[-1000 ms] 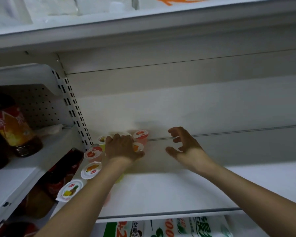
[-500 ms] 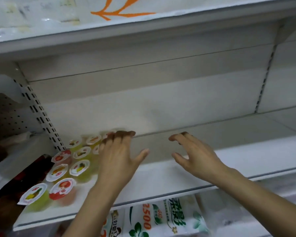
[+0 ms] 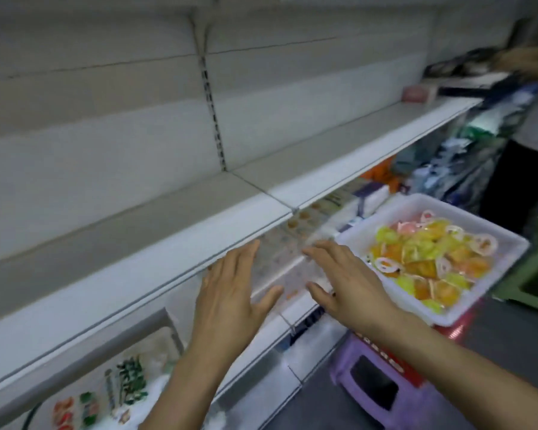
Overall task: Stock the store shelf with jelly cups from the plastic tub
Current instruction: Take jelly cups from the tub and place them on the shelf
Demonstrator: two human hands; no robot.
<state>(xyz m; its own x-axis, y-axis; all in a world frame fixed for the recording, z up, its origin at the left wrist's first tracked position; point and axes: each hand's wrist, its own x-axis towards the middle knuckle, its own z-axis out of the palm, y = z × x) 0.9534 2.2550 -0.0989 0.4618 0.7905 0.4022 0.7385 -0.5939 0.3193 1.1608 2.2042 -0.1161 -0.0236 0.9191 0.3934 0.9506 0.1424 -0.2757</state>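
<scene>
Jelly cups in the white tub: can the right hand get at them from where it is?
Probably yes. The right hand is open and empty beside the tub, which has no lid; the jelly cups lie exposed with nothing between.

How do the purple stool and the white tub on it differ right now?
The white tub sits on top, and the purple stool stands beneath it on the dark floor. The white tub is a shallow open tray that spreads wider than the purple stool, which is a taller block with a dark cutout in its side. The white tub holds a pile of jelly cups; the purple stool carries only the tub. Both look like plastic.
</scene>
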